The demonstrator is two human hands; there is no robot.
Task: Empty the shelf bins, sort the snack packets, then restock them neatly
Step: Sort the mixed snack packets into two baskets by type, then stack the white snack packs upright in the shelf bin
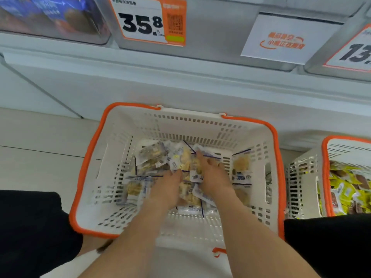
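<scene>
A white basket with an orange rim [94, 149] stands on the floor in front of me. Several clear snack packets [152, 155] with white and blue labels and beige contents lie in its bottom. Both my hands reach down into the pile. My left hand [167, 187] lies on the packets with fingers pointing forward. My right hand [212, 175] sits just right of it, fingers curled into the packets near the middle. Whether either hand actually holds a packet is hidden by the pile and the blur.
A second orange-rimmed basket [325, 177] at the right holds yellow snack packets [345, 187]. Above hang grey shelf bins: one with a 35.8 price tag [148, 21], one with blue packets [50, 15] at the upper left. My black-clad knees flank the basket.
</scene>
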